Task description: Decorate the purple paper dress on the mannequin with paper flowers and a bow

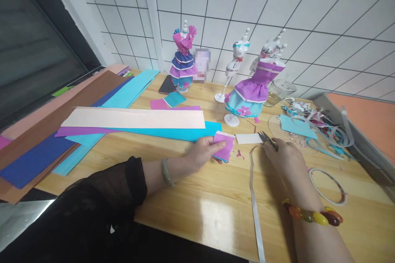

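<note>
My left hand (200, 155) pinches a small stack of purple paper pieces (224, 150) with a white upper edge and a blue lower edge. In my right hand (285, 156) is a pair of small dark scissors (269, 140), their blades pointing up and left. The blade tips lie over the right end of a white rectangular strip (247, 138) on the table. Between my hands, a long narrow pale tape strip (254, 205) runs down toward the table's near edge. Small pink scraps (239, 154) lie beside the held paper.
Long coloured paper strips (132, 118) cover the left side. Behind stand dress forms: one in a tiered dress (182, 68), one mostly bare (235, 63), one in a purple-and-blue dress (251, 88). A tape roll (341, 202) and a heap of ribbons (324, 121) lie right.
</note>
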A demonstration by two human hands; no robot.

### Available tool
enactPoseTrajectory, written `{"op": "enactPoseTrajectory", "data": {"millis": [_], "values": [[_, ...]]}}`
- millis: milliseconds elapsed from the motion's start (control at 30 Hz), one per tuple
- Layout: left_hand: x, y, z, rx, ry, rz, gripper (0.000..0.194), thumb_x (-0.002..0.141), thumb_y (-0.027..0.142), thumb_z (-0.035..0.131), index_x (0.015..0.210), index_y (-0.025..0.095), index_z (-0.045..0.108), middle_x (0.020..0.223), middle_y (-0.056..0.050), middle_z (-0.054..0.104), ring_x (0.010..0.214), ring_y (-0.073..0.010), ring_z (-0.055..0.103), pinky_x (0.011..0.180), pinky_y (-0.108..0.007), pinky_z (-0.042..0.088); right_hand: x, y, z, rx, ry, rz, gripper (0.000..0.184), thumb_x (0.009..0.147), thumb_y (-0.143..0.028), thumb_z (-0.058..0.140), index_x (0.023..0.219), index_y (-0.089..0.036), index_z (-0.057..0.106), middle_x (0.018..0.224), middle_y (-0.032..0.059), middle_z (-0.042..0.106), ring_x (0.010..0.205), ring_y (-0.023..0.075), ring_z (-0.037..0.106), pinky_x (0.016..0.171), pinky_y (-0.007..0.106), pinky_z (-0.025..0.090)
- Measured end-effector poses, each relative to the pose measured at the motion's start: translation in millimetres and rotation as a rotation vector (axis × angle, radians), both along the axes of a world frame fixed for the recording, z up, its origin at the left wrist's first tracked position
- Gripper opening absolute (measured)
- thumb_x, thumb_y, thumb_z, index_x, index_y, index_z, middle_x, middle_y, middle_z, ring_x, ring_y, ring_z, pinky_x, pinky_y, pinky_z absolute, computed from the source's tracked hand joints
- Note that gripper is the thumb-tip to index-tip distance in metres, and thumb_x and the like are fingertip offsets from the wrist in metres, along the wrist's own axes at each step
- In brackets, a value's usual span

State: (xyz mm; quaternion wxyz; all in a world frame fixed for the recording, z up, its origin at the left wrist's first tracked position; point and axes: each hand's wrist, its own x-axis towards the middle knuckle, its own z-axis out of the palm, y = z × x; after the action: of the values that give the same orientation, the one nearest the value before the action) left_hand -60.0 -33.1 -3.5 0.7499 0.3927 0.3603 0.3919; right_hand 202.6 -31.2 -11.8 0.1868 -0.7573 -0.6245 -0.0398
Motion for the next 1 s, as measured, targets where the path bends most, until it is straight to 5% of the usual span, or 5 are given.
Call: {"op": "enactPoseTrajectory", "data": {"millis": [133,233,333,567,1000], "values": [[-1,-1,1.1,0.030,0.025,-0.041,0.041,0.068,0.044,0.067,0.090,0.010,0.063,0.080,-0.008,0.064,0.063,-0.0118,0.059,0.053,-0.022,0.047,-28,-7,15.8,0.189,0.179,0.174,0.042,0.082,-0.045,0.048,0.105,-0.014,0.064,0.105,0.0174,0.061,0.104,0.0303,0.052,0.088,0.044,0.038],[-2,-3,0.3,0.116,0.060,-0.119,0.040,0.071,0.046,0.063,0.089,0.009,0.063,0.076,-0.008,0.063,0.061,-0.0123,0.059,0.053,-0.023,0.048,-64,-22,30.0,0.026,0.617,0.381,0.033,0.083,-0.043,0.050,0.105,-0.021,0.063,0.107,0.0093,0.063,0.096,0.0226,0.058,0.081,0.035,0.044],[-4,-7,0.7,0.183,0.136,-0.174,0.042,0.074,0.048,0.059,0.092,0.010,0.062,0.078,-0.007,0.063,0.065,-0.0129,0.060,0.055,-0.024,0.049,-91,-35,38.5,-0.150,0.837,0.488,0.032,0.083,-0.043,0.053,0.106,-0.022,0.063,0.104,0.0075,0.064,0.094,0.0219,0.058,0.081,0.033,0.044],[-4,-6,-1.1,0.236,0.208,-0.260,0.040,0.073,0.051,0.059,0.081,0.012,0.062,0.076,-0.005,0.063,0.065,-0.0123,0.060,0.057,-0.025,0.049,-103,-40,36.5,-0.238,0.995,0.445,0.024,0.081,-0.043,0.056,0.080,-0.020,0.063,0.074,0.0035,0.062,0.069,0.0170,0.054,0.064,0.028,0.041],[-4,-2,4.6,0.171,0.182,-0.180,0.039,0.075,0.051,0.056,0.079,0.013,0.055,0.062,-0.005,0.064,0.045,-0.0085,0.056,0.043,-0.018,0.042,-92,-30,30.5,-0.168,1.190,0.334,0.026,0.078,-0.042,0.061,0.088,-0.019,0.066,0.081,0.0040,0.066,0.071,0.0149,0.056,0.068,0.027,0.043]]}}
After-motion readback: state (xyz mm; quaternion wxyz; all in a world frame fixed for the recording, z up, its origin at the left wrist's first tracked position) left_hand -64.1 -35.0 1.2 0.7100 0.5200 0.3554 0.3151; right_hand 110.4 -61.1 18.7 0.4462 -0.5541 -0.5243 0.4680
